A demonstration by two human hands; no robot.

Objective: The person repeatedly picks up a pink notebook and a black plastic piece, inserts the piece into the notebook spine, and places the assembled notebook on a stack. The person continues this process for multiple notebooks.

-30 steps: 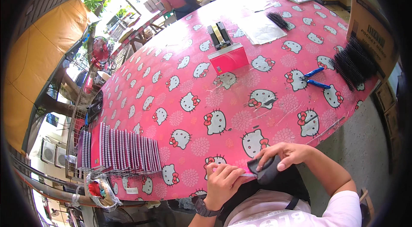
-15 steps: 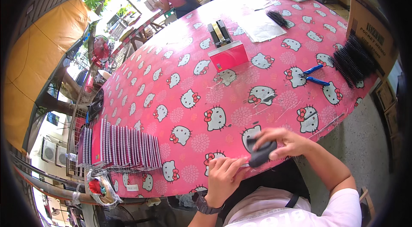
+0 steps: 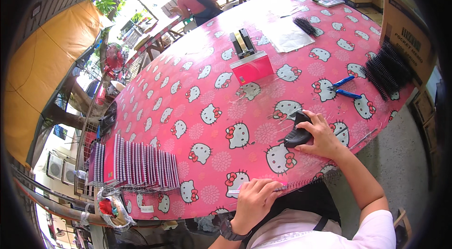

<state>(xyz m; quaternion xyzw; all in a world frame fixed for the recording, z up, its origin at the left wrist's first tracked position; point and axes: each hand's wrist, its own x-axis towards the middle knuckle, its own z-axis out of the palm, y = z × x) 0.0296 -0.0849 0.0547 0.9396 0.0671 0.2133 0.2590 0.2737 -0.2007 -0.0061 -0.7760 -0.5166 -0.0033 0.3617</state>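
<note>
At the near edge of the table, my left hand (image 3: 256, 202) is closed on a small pink notebook (image 3: 277, 180), mostly hidden under the fingers. A black spiral coil (image 3: 313, 181) stretches rightward from it along the edge. Farther out and to the right, my right hand (image 3: 322, 137) is wrapped round a black hand tool (image 3: 296, 138) with a chunky body; its exact kind cannot be made out. The tool is low over the tabletop, apart from the notebook; whether it touches the table I cannot tell.
Spiral notebooks (image 3: 141, 164) stand in a row at left. A red notebook pack (image 3: 253, 68) leans near a tape dispenser (image 3: 242, 43). Blue pliers (image 3: 346, 88), black coils (image 3: 388, 70) and a carton (image 3: 407, 37) are at right. Another person (image 3: 193, 1) sits beyond the table.
My right hand has carried the black tool away from my left hand, outward and slightly right. The coil by the notebook now shows. My left hand has shifted slightly nearer to me.
</note>
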